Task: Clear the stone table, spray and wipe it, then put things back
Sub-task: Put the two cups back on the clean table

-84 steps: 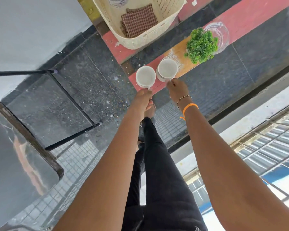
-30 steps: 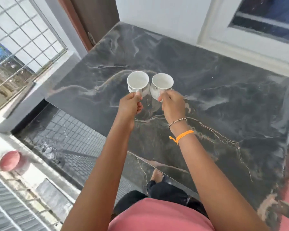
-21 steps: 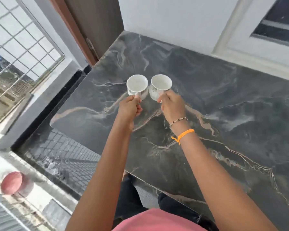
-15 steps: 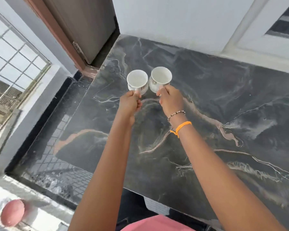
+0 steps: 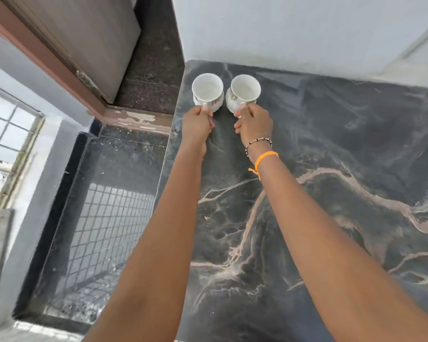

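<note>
Two white cups with small floral prints sit side by side at the far left corner of the dark stone table. My left hand grips the handle of the left cup. My right hand, with a bead bracelet and an orange band on its wrist, grips the handle of the right cup. Both cups are upright and empty. I cannot tell whether their bases touch the stone.
A white wall runs along the table's far edge. Left of the table lie a dark tiled floor, a brown door with its frame, and a barred window.
I lifted both cups off the floor ledge and carried them over the stone table. In the last half second they moved toward the table's far left corner.
</note>
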A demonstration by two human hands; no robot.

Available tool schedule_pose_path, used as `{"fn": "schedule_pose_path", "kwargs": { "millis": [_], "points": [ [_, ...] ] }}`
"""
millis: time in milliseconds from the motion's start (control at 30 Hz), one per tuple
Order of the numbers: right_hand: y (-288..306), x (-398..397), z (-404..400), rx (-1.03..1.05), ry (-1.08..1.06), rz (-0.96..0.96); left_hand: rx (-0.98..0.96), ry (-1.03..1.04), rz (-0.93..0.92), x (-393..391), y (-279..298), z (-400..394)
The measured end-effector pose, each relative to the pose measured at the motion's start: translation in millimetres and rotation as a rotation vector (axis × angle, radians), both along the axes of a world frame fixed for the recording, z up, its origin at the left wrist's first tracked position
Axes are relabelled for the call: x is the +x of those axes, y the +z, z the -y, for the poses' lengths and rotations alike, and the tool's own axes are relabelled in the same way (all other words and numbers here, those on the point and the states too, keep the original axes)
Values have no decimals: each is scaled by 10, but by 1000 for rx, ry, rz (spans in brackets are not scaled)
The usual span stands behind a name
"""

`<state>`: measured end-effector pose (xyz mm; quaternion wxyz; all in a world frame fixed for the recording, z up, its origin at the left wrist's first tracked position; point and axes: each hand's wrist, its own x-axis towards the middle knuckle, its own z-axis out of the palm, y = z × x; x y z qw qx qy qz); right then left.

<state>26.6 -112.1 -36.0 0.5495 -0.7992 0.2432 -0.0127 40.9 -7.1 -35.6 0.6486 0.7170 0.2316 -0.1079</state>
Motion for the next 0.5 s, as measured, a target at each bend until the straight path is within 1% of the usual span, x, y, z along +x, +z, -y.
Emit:
{"fn": "schedule_pose_path", "kwargs": {
  "millis": [100,233,367,433,500],
  "points": [
    [-7,141,-83,-55,-1,-24,-2,-37,14,166,-11,-55],
    [-15,275,-151,-45,-19,-39,-3,-76,12,293,0,-79],
    [-18,321,-156,-31,-1,-48,56,-99,32,293,19,-88],
    [-4,297,-141,-40,20,-57,47,-75,51,231,39,-79],
    [12,244,-96,-27,1,-63,7,0,37,124,69,-55]
  ]
}}
